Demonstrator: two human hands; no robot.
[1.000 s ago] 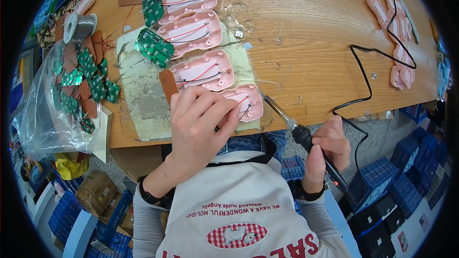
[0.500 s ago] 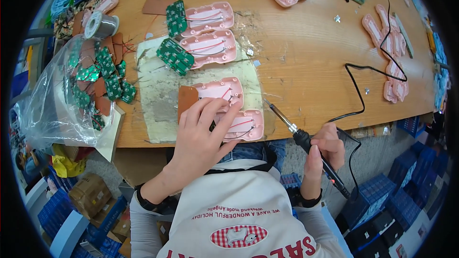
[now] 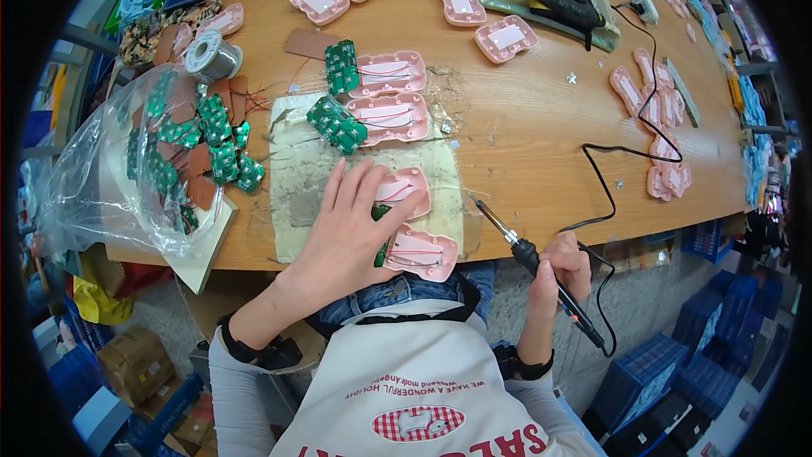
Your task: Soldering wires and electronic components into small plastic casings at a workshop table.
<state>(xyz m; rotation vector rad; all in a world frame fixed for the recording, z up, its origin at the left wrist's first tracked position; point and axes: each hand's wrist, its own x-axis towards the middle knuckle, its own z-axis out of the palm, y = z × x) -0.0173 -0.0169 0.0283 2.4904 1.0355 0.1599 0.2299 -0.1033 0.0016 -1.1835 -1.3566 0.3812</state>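
Right grip [image 3: 560, 271] wraps a slim soldering iron [image 3: 523, 252]; left grip [image 3: 345, 224] touches a moulded pink shell [image 3: 408, 183], hold unclear.

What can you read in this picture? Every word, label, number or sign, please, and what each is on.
White apron: small and large red lettering, upside down in this view, around a red-checked oval patch; I won't copy the wording.
Blue boxes at right: print too small to read.
Brown carton: pale label, too small to read.
Green circuit boards: any printed marks too small to read.
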